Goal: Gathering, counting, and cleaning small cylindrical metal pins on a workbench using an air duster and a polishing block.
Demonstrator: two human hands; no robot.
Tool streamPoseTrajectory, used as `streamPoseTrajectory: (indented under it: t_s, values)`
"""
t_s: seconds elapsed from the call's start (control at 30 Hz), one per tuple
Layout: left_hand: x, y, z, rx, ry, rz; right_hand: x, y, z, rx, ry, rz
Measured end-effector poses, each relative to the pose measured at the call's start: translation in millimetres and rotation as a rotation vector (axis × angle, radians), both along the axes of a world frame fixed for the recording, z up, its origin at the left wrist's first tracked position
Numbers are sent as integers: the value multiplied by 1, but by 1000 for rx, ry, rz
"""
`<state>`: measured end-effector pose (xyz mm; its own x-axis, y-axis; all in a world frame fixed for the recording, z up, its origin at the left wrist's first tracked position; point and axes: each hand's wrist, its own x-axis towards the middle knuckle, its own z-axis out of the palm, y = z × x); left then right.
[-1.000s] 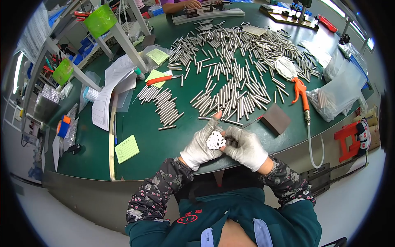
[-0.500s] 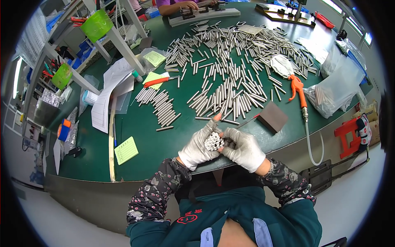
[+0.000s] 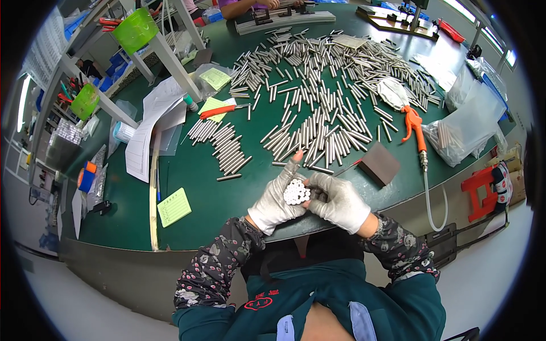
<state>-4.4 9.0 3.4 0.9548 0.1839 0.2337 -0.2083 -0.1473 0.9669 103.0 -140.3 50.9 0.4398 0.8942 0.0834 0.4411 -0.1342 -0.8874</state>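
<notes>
Head view: the green table (image 3: 227,213) is spread with a pile of loose rods (image 3: 311,135), left unaltered, and a staggered row of rods (image 3: 230,153) is laid to its left. Near the table's front edge, the gloved left hand (image 3: 277,201) is curled around an upheld bundle of rods (image 3: 296,192); the gloved right hand (image 3: 343,203) is bent in against the bundle's right side, its fingers partly closed, though whether a rod is pinched cannot be told. Since 0.5 s ago, the bundle's end faces have been turned from silver to bright white; a slight tilt is suggested, so its handling is judged unfinished. The ends are pointed toward the camera, the long axis being strongly foreshortened along the line of sight.
</notes>
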Motion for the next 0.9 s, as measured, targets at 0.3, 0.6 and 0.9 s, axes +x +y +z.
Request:
streamPoseTrajectory:
  t_s: [0.3, 0.6, 0.9]
  values:
    - [-1, -2, 6, -101, 69, -19, 39, -3, 12, -89, -968, -70]
    - [-1, -3, 6, -98, 110, -8, 54, 7, 6, -253, -1410, 283]
    - [-1, -2, 7, -88, 110, -7, 62, -11, 35, -259, -1105, 87]
